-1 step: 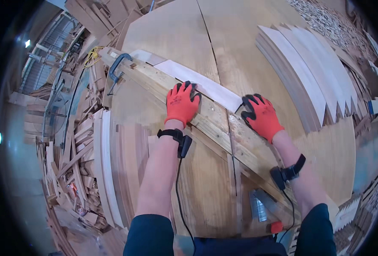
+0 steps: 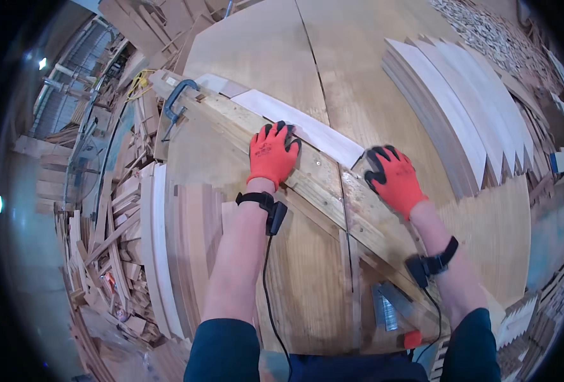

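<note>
My left hand [image 2: 273, 153], in a red and black glove, lies palm down over a long wooden rail [image 2: 320, 165], its fingers touching the near edge of a pale wooden strip [image 2: 301, 127]. Its fingers are stretched and the thumb is spread. My right hand [image 2: 394, 180], gloved alike, is beside the strip's right end, with bent fingers and the thumb held apart. I make out nothing held in it; its palm is hidden. A blue C-clamp [image 2: 179, 100] grips the rail's far left end.
Pointed, curved boards [image 2: 463, 108] are stacked at the right. More boards [image 2: 189, 235] lie at the left, next to a heap of offcuts [image 2: 116, 235]. A metal plate [image 2: 385, 309] and a red object [image 2: 413, 339] lie near me. A cable runs from each wrist device.
My right hand has shifted slightly to the right and down, away from the strip's end. My left hand stays nearly still on the rail.
</note>
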The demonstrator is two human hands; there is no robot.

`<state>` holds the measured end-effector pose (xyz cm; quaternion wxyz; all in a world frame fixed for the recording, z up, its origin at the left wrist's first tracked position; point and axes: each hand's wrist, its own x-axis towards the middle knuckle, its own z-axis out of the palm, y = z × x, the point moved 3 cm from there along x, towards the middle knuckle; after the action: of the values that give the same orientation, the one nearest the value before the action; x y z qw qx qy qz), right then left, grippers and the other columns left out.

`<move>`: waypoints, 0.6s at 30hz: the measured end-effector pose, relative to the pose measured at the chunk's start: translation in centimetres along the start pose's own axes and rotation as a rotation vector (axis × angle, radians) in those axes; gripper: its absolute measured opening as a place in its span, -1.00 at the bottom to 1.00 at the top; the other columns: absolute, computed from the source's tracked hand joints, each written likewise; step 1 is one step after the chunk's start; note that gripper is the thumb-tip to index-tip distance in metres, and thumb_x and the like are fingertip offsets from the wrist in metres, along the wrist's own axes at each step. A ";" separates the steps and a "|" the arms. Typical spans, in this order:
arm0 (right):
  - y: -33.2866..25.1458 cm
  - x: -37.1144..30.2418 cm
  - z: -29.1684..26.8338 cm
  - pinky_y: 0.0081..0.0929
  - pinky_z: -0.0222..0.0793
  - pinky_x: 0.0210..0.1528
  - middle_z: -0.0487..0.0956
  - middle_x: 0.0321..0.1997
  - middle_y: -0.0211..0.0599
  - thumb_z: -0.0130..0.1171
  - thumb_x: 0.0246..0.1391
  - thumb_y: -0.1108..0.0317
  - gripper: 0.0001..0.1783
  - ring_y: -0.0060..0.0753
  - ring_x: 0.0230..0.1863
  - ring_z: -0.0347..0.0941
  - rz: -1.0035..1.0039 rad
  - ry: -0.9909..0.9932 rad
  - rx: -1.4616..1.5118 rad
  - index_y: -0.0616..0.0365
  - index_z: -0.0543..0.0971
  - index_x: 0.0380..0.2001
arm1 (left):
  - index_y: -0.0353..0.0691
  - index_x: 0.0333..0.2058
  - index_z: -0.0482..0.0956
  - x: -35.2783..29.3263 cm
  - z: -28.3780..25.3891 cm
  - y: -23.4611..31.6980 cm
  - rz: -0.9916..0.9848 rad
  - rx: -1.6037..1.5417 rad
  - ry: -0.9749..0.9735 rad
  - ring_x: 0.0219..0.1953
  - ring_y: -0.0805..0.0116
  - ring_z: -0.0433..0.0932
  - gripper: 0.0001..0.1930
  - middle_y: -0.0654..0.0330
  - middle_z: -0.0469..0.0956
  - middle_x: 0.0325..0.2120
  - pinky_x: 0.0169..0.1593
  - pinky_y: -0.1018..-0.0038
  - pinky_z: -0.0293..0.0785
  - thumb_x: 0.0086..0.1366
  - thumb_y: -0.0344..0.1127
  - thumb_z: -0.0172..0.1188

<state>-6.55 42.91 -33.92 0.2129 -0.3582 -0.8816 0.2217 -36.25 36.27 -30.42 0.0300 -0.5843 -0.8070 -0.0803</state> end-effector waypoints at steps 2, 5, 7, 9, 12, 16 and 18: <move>0.3 -2.3 -0.3 -0.05 0.15 0.42 0.48 0.29 -0.17 0.28 0.11 0.16 -0.47 0.00 0.35 0.30 -0.005 -0.009 -0.010 0.07 0.54 0.15 | -0.07 0.21 0.53 0.2 0.0 -0.5 -0.009 0.045 0.010 0.36 0.01 0.26 -0.47 0.13 0.41 0.30 0.44 0.12 0.04 0.32 -0.01 0.11; 0.1 -5.1 0.2 -0.05 0.17 0.39 0.50 0.24 -0.17 0.28 0.11 0.19 -0.51 -0.01 0.34 0.31 0.031 0.039 -0.029 0.08 0.56 0.11 | -0.04 0.21 0.53 0.7 0.7 -1.2 -0.005 0.067 0.017 0.36 0.02 0.27 -0.48 0.12 0.42 0.29 0.44 0.15 0.06 0.33 -0.02 0.10; -0.8 -6.5 0.4 -0.06 0.19 0.37 0.51 0.21 -0.17 0.29 0.10 0.20 -0.52 -0.01 0.31 0.32 0.046 0.046 -0.073 0.07 0.56 0.09 | -0.04 0.22 0.53 1.2 1.3 -2.3 -0.004 0.062 0.005 0.37 0.01 0.26 -0.47 0.10 0.40 0.31 0.44 0.15 0.05 0.32 -0.01 0.10; -1.8 -6.5 1.2 -0.07 0.20 0.35 0.51 0.19 -0.17 0.30 0.08 0.20 -0.53 -0.01 0.27 0.35 0.038 0.014 -0.139 0.07 0.56 0.07 | -0.05 0.22 0.52 2.4 1.7 -3.5 -0.028 0.059 -0.006 0.38 0.00 0.25 -0.47 0.10 0.40 0.31 0.44 0.15 0.05 0.32 0.00 0.11; -3.1 -4.7 2.6 -0.04 0.32 0.13 0.51 -0.03 -0.22 0.33 0.03 0.19 -0.68 -0.03 0.09 0.40 0.249 -0.029 -0.120 0.02 0.59 -0.16 | -0.07 0.22 0.52 3.8 2.8 -6.0 -0.057 0.047 -0.019 0.39 -0.01 0.23 -0.44 0.10 0.39 0.32 0.44 0.13 0.04 0.32 0.02 0.12; -2.7 -3.7 6.3 -0.05 0.39 -0.01 0.52 -0.16 -0.19 0.33 0.03 0.13 -0.71 0.00 -0.02 0.44 0.302 0.058 -0.139 0.03 0.58 -0.25 | -0.07 0.22 0.52 5.1 4.8 -8.6 -0.057 0.019 -0.035 0.39 0.04 0.22 -0.44 0.14 0.37 0.34 0.44 0.13 0.01 0.32 0.03 0.12; -2.4 -2.3 7.9 -0.05 0.41 -0.03 0.53 -0.17 -0.15 0.33 0.03 0.11 -0.68 0.04 -0.05 0.46 0.358 0.026 -0.110 0.06 0.57 -0.25 | -0.06 0.21 0.53 6.3 5.7 -10.0 -0.056 0.012 -0.031 0.39 0.04 0.23 -0.46 0.14 0.37 0.33 0.44 0.11 0.00 0.32 0.03 0.11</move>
<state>-10.60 37.82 -39.49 0.1614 -0.5231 -0.8119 0.2028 -47.42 40.04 -36.08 0.0189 -0.5624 -0.8239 -0.0672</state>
